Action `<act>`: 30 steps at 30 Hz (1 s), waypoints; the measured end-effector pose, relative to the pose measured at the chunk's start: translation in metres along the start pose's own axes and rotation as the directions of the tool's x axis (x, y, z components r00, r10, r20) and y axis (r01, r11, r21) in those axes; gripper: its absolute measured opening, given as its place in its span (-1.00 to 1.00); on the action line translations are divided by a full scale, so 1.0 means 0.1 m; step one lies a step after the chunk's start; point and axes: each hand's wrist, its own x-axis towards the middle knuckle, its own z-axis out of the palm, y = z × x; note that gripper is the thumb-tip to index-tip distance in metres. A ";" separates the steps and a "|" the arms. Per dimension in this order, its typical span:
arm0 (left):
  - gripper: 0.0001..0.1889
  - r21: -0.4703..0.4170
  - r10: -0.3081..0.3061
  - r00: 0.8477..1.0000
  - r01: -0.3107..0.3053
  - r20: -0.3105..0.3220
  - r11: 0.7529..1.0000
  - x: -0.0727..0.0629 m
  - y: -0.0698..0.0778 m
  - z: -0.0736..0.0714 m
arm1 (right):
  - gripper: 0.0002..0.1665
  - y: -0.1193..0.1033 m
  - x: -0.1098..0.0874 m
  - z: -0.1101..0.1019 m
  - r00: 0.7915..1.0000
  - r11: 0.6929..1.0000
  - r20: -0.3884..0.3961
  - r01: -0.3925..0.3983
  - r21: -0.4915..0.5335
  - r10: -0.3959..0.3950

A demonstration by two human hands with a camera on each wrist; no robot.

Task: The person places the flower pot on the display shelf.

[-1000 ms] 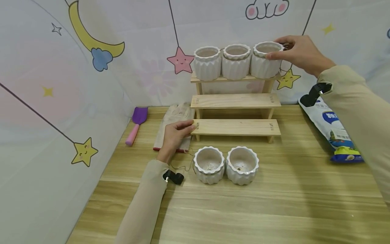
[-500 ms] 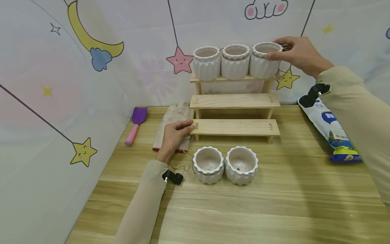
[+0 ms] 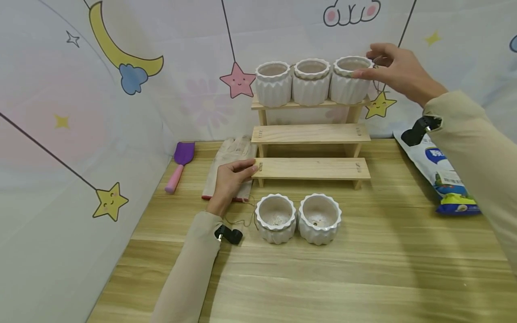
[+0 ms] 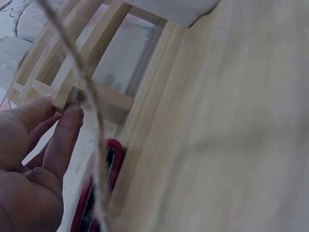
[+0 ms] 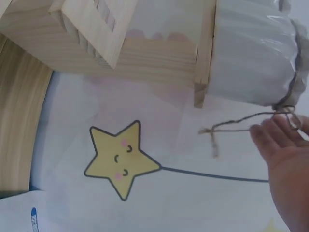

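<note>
In the head view, three white ribbed flowerpots stand in a row on the top step of a three-step wooden plant stand [image 3: 313,168]. My right hand [image 3: 404,74] is at the rightmost flowerpot [image 3: 349,89]; the thumb meets its rim and the fingers are spread away behind it. In the right wrist view, twine [image 5: 239,121] tied round that pot hangs by my relaxed fingers [image 5: 270,137]. My left hand [image 3: 230,183] pinches the left end of the lowest step. Two more flowerpots, a left one [image 3: 276,233] and a right one [image 3: 320,234], stand on the table before the stand.
Beige work gloves [image 3: 230,154] lie left of the stand, beside a purple trowel [image 3: 184,153] with a pink handle. A printed bag [image 3: 440,172] lies at the right, partly behind the right sleeve. A patterned cloth wall [image 3: 194,40] rises directly behind the stand.
The right hand's fingers have loosened and lifted slightly off the rightmost pot, showing more twine. The left hand stays on the stand, and the pots have not moved.
</note>
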 end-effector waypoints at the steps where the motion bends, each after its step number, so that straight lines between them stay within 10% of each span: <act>1: -0.71 0.002 -0.001 1.000 0.001 0.000 1.000 0.00 0.00 0.00 | 0.08 0.00 -0.02 -0.01 1.000 1.000 -0.016 0.003 0.006 -0.003; 18: -0.70 0.027 -0.005 1.000 0.005 0.004 1.000 0.00 -0.01 -0.01 | -0.29 -0.09 -0.52 -0.01 0.951 0.936 -0.253 0.243 0.253 -0.179; 30: -0.70 0.032 0.000 1.000 0.000 0.008 0.999 0.01 -0.02 -0.02 | -0.27 -0.13 -1.00 0.40 0.941 0.883 -0.171 0.334 0.330 -0.292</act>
